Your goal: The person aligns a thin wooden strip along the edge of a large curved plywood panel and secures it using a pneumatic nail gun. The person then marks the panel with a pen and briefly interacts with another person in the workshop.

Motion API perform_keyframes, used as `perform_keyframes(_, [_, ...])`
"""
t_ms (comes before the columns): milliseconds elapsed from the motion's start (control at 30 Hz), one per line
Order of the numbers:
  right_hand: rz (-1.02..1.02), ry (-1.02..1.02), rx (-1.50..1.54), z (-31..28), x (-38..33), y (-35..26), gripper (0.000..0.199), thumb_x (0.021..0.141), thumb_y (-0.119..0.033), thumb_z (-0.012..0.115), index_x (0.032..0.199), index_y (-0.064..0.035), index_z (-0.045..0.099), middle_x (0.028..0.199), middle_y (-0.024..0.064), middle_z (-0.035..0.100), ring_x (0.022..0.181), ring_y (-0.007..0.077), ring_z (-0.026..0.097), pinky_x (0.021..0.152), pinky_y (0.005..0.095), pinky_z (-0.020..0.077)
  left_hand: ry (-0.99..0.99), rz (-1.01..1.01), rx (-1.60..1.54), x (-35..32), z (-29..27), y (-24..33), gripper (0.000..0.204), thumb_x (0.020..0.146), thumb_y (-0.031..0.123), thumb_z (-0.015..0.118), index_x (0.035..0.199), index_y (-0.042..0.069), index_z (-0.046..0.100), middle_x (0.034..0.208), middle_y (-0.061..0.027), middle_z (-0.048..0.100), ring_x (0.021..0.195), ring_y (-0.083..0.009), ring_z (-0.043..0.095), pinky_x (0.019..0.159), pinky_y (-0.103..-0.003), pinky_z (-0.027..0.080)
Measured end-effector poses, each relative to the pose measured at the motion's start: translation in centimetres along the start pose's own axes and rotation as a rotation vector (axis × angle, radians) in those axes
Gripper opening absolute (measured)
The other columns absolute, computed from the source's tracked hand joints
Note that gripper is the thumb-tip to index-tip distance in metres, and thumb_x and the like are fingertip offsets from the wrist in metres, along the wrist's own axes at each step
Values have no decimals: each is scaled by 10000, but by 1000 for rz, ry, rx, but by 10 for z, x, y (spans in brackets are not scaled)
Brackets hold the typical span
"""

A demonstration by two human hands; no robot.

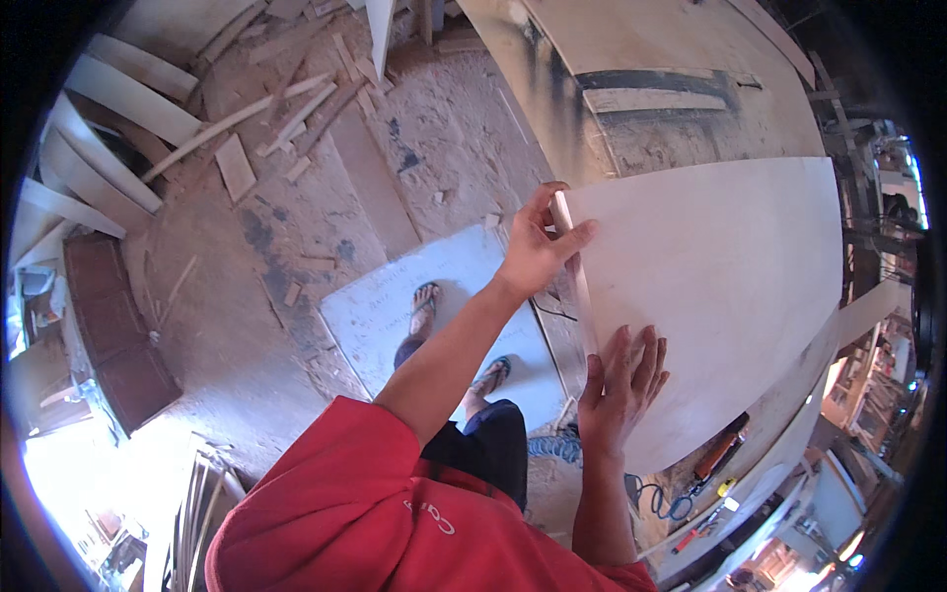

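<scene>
A large pale flat board (710, 276) lies to my right on a workbench. My left hand (538, 247) is closed round its left edge near the far corner, with the thumb on top and the fingers over the outer side. A narrow light wooden strip (580, 296) runs along that edge, under my left hand; I cannot tell whether it is a separate piece or the board's own edge. My right hand (623, 385) rests on the board near the same edge, fingers stretched out and apart, holding nothing.
Beyond the board is a worn bench top (681, 99) with dark stains. A screwdriver-like tool (691, 538) and a coiled blue hose (557, 447) lie at the lower right. Wood scraps (237, 168) litter the dusty floor. I stand on a white panel (375, 306).
</scene>
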State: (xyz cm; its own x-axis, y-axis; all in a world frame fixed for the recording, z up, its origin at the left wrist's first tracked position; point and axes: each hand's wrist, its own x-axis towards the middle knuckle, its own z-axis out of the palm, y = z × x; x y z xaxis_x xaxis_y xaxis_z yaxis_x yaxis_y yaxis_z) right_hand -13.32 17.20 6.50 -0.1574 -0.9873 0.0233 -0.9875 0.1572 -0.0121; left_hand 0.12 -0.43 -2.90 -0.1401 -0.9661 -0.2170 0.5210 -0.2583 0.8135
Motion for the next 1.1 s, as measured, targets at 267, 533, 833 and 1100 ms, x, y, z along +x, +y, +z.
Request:
perform_keyframes(267, [-172, -81, -50, -1, 26, 9, 566, 1035, -413, 520, 1533, -153, 454, 1592, 242, 334, 1493, 471, 278, 1145, 688, 234, 40, 0, -8, -4, 3, 13, 577, 851, 223, 829, 1284, -9, 527, 1055, -137, 682, 921, -161, 649, 766, -328, 552])
perform_keyframes(533, [-228, -47, 49, 8, 25, 11, 575, 1050, -432, 478, 1529, -117, 438, 1583, 291, 304, 1488, 521, 249, 1135, 723, 192, 220, 247, -14, 4, 18, -21, 478, 854, 177, 781, 1234, 3, 547, 1157, -158, 624, 1133, -210, 586, 931, -355, 482])
perform_keyframes(833, [-260, -56, 69, 5, 22, 12, 597, 1059, -424, 458, 1519, -44, 428, 1572, 330, 300, 1474, 537, 260, 1152, 670, 214, 322, 622, -32, 11, 25, -41, 551, 785, 87, 769, 1282, -11, 551, 1253, -163, 563, 1234, -290, 535, 1083, -366, 383])
perform_keyframes(1100, [-316, -35, 11, 4, 24, 10, 568, 1066, -340, 454, 1512, 11, 427, 1557, 350, 316, 1449, 542, 300, 1159, 618, 280, 231, 633, -121, 16, 14, -42, 469, 797, 142, 775, 1204, -19, 605, 1101, -125, 600, 1033, -220, 562, 933, -321, 421])
